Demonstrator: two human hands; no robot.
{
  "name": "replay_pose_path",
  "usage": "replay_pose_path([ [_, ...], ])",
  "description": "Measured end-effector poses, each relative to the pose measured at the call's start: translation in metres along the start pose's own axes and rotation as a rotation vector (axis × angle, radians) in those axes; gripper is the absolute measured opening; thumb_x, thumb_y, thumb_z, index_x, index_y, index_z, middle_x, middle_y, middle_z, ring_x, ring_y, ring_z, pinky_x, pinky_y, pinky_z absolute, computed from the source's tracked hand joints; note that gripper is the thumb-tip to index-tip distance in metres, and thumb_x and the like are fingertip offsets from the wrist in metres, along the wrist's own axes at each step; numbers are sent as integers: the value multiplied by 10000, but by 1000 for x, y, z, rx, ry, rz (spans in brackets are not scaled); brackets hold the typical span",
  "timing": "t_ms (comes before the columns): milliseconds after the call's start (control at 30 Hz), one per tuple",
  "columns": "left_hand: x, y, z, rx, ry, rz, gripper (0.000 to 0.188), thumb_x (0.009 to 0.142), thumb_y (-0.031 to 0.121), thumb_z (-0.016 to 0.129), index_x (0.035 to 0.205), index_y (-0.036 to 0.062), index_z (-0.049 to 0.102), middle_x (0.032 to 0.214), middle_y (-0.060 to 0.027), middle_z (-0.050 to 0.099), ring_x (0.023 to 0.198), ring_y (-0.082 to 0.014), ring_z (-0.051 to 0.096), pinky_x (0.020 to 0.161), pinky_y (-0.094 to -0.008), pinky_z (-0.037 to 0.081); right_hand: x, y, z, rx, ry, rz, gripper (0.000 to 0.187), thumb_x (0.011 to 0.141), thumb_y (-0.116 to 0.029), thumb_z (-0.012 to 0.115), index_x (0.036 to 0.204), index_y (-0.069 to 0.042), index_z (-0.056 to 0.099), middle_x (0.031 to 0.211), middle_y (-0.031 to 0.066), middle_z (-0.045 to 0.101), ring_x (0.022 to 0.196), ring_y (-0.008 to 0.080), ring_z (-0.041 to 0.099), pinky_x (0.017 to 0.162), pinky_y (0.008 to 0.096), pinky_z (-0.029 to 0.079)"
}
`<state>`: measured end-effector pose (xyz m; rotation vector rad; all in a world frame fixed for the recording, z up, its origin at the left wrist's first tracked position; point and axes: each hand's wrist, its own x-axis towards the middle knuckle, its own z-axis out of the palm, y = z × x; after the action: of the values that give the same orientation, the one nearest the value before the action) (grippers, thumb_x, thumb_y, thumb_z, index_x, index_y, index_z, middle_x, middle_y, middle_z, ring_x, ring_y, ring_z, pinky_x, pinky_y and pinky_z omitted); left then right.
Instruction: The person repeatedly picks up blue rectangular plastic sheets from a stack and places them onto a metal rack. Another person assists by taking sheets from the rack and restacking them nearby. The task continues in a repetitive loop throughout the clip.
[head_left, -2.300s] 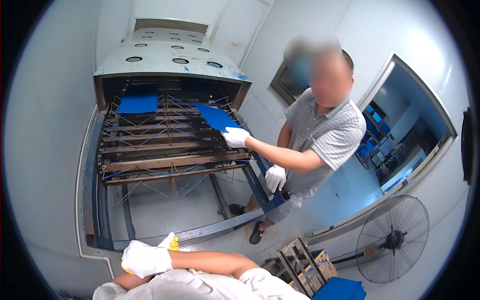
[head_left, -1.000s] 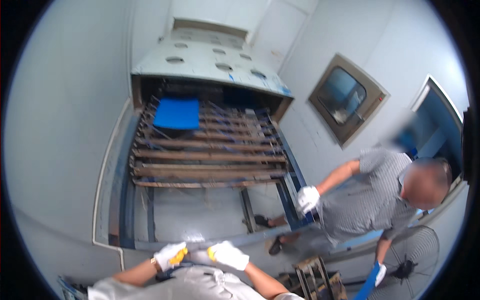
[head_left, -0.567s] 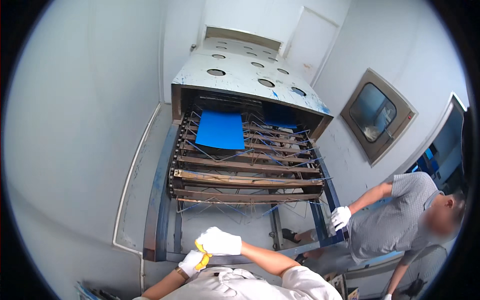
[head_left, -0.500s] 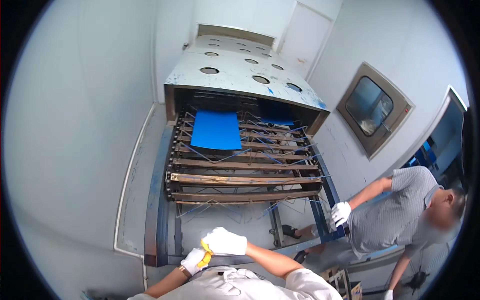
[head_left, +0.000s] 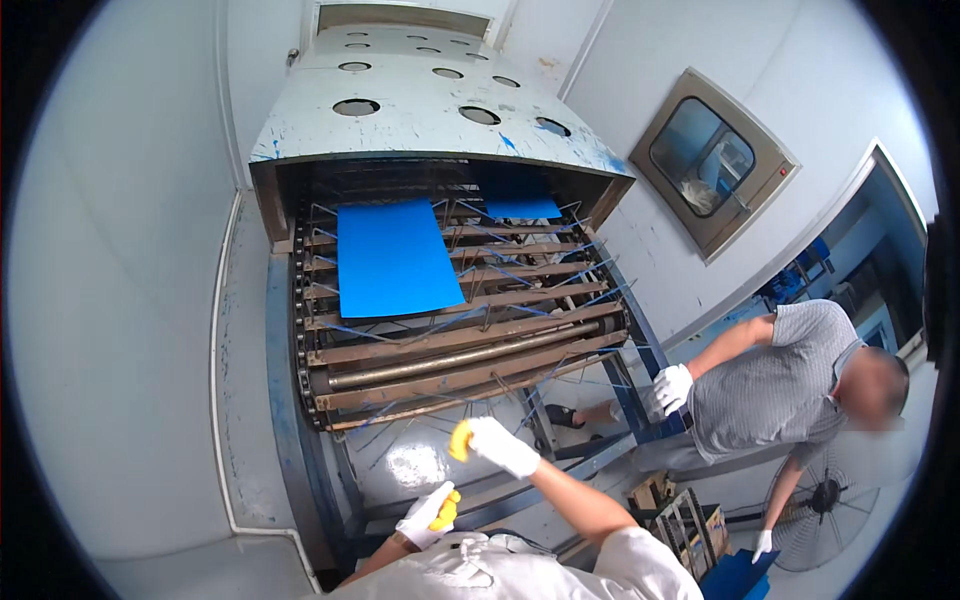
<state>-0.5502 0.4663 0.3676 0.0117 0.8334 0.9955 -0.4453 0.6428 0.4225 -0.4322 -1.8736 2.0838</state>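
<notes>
Both my hands wear white gloves with yellow at the fingers; I cannot make out whether this is a coating or a held piece. My right hand (head_left: 500, 447) is raised in front of the conveyor's near end, its fingers curled. Lower and to the left, close to my body, my left hand (head_left: 428, 516) is closed too. The hands are apart. Beyond them, a flat blue sheet (head_left: 395, 258) lies on the wire supports of the slatted conveyor (head_left: 470, 345). A second blue sheet (head_left: 522, 208) sits farther back on the right, partly shaded by the oven-like housing.
The pale housing (head_left: 420, 120) with round holes covers the far conveyor. At right, a co-worker in a grey shirt (head_left: 765, 385) leans over, one gloved hand near the frame, the other touching blue sheets (head_left: 740, 575). Behind that arm stands a fan (head_left: 835, 505). Blue frame rails (head_left: 285, 380) flank the conveyor.
My hands, together before, have separated; the right has moved up and right. The view has shifted. The near blue sheet lies farther out of the housing. Blue sheets now show by the co-worker's lower hand.
</notes>
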Motion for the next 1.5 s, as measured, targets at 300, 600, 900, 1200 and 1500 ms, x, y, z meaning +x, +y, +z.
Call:
replay_pose_path([
  [300,-27,16,-43,-68,194,190,330,851,388,429,606,167,424,418,27,324,312,-121,343,301,-260,256,206,11,-20,885,360,116,288,840,-280,495,998,-41,475,1017,130,513,896,264,507,788,396,433],
  [600,-26,17,-46,-307,297,221,501,849,505,313,750,76,552,464,-43,458,321,-153,356,310,-263,276,140,-141,-17,-1112,467,-327,257,786,-206,564,884,28,519,707,168,588,633,323,552,572,332,441],
  [900,-44,85,114,-486,-666,447,486,851,459,305,1171,100,377,1207,-129,395,1111,-269,346,955,-441,253,-127,-131,-16,-791,665,-215,294,761,-105,574,1042,-29,534,973,128,569,913,248,532,779,303,413],
  [1200,2,26,213,-314,-876,427,444,854,407,366,1160,87,393,1176,-142,417,1058,-291,401,917,-436,312,-289,-105,-13,-1389,554,-379,325,723,-178,438,1015,-129,571,1071,106,531,1028,278,474,922,401,323],
  [1500,108,-98,309,-82,-776,77,417,863,365,384,1140,56,407,1155,-142,435,1032,-278,437,899,-402,356,-461,-63,-6,-1143,1029,-151,335,777,-175,379,1046,-72,551,1060,104,541,993,270,500,896,324,363],
])
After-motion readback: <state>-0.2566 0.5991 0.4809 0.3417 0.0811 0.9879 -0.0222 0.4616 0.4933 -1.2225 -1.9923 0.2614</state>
